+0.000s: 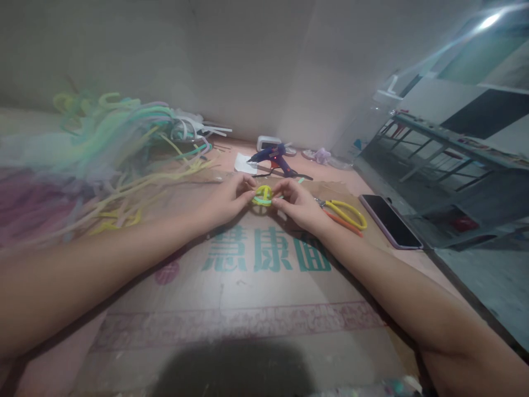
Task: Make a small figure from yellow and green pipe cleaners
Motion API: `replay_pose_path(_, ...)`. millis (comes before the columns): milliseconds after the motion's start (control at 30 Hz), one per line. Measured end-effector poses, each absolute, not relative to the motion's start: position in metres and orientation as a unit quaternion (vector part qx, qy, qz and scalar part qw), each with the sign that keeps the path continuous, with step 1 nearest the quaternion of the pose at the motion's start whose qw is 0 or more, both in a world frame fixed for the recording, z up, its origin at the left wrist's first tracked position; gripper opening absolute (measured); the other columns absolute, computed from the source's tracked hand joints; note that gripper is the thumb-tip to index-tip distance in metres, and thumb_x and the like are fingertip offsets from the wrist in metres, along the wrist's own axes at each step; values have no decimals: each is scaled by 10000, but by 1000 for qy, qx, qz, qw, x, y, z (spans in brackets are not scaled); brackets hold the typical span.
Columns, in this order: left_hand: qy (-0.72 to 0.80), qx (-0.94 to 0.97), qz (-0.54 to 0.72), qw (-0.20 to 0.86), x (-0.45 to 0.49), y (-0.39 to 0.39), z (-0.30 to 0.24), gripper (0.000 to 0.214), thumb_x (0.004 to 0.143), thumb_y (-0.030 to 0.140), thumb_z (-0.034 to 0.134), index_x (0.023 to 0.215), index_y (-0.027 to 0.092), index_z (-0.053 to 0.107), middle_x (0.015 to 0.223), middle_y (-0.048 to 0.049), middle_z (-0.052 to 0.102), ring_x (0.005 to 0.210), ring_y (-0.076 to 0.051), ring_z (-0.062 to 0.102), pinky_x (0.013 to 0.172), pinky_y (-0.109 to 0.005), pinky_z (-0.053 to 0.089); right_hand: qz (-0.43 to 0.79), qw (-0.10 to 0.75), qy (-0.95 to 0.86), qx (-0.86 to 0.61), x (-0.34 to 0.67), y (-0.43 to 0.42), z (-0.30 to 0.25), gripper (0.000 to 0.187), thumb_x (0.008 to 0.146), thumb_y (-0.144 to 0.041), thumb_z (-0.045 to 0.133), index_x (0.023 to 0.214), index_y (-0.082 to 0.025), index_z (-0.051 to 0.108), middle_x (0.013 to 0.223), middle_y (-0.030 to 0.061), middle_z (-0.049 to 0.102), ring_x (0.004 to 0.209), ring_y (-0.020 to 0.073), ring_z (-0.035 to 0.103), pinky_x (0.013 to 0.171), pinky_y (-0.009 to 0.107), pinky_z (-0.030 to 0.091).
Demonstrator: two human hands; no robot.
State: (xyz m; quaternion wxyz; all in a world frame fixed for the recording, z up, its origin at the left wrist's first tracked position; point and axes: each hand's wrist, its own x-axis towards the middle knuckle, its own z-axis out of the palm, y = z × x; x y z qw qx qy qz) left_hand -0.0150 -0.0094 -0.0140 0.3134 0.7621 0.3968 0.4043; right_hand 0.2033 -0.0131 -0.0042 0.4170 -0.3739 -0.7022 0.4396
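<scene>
Both my hands meet over a flattened cardboard sheet [248, 298] with green printed characters. My left hand [229, 199] pinches the left side of a small yellow and green pipe-cleaner ring [263, 196]. From the right, my right hand [300, 205] grips the same ring with thumb and fingers closed. The ring sits just above the cardboard, between the fingertips of both hands.
A heap of pastel pipe cleaners [115, 143] spreads at the left. A blue glue gun [275, 159] and white paper lie behind the hands. Yellow-handled scissors [345, 214] and a phone [390, 220] lie to the right. A wall stands behind; the floor edge drops off at right.
</scene>
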Motion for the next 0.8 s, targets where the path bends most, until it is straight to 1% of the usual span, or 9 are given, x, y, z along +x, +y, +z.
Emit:
replay_pose_path(100, 390, 776, 389, 308, -15, -10, -13, 153, 929, 316, 513, 1010, 192, 550, 1025, -62, 664, 941, -204, 647, 846, -340, 513, 429, 408, -708, -386, 204, -13, -2, 234, 739, -317, 711, 865, -211, 546, 826, -10, 617, 723, 135, 582, 710, 290, 483)
replay_pose_path(200, 390, 781, 376, 311, -15, -12, -12, 180, 939, 340, 502, 1009, 188, 566, 1001, -62, 677, 906, -203, 653, 829, -347, 514, 423, 410, -704, -397, 203, -15, 0, 198, 748, -306, 693, 849, -205, 556, 795, -17, 614, 678, 124, 559, 677, 282, 470)
replay_pose_path(267, 382, 774, 376, 337, -14, -14, -12, 245, 921, 382, 552, 1070, 188, 563, 1022, -70, 693, 914, -207, 670, 826, -345, 523, 420, 412, -700, -404, 203, -16, 2, 191, 751, -310, 687, 843, -205, 556, 789, -19, 614, 664, 120, 551, 655, 274, 462)
replay_pose_path(333, 371, 769, 374, 363, -14, -15, -11, 384, 875, 402, 634, 1188, 199, 540, 1084, -82, 708, 977, -220, 686, 849, -345, 531, 423, 411, -698, -406, 202, -17, 2, 194, 754, -314, 686, 849, -206, 556, 790, -22, 613, 654, 118, 547, 639, 269, 456)
replay_pose_path(400, 364, 775, 367, 363, -14, -15, -11, 528, 839, 396, 685, 1306, 221, 511, 1172, -91, 704, 1067, -239, 679, 901, -358, 527, 428, 407, -699, -403, 203, -17, 1, 195, 760, -315, 685, 862, -205, 559, 797, -21, 615, 656, 118, 550, 641, 269, 456)
replay_pose_path(433, 362, 783, 362, 353, -14, -16, -10, 557, 839, 388, 685, 1343, 230, 506, 1211, -92, 695, 1103, -244, 669, 931, -365, 518, 429, 406, -702, -399, 203, -17, 0, 193, 767, -314, 683, 870, -204, 563, 805, -19, 618, 663, 119, 555, 648, 271, 457)
replay_pose_path(533, 344, 815, 348, 309, -13, -16, -9, 478, 863, 341, 647, 1322, 233, 567, 1267, -78, 678, 1147, -241, 645, 993, -367, 489, 424, 398, -713, -391, 204, -16, -3, 176, 786, -308, 675, 890, -201, 580, 826, -12, 628, 689, 125, 571, 660, 273, 463)
replay_pose_path(633, 325, 837, 338, 281, -13, -16, -8, 405, 869, 322, 632, 1261, 227, 609, 1254, -66, 682, 1138, -244, 641, 990, -365, 491, 412, 382, -725, -399, 204, -16, -5, 146, 806, -294, 658, 892, -194, 595, 805, -14, 630, 677, 123, 575, 636, 262, 461)
replay_pose_path(800, 300, 846, 334, 286, -13, -16, -8, 439, 874, 327, 642, 1289, 201, 578, 1270, -90, 665, 1145, -256, 637, 979, -385, 507, 411, 373, -722, -414, 204, -18, -5, 153, 820, -315, 658, 888, -192, 596, 751, -22, 624, 608, 114, 559, 537, 230, 431)
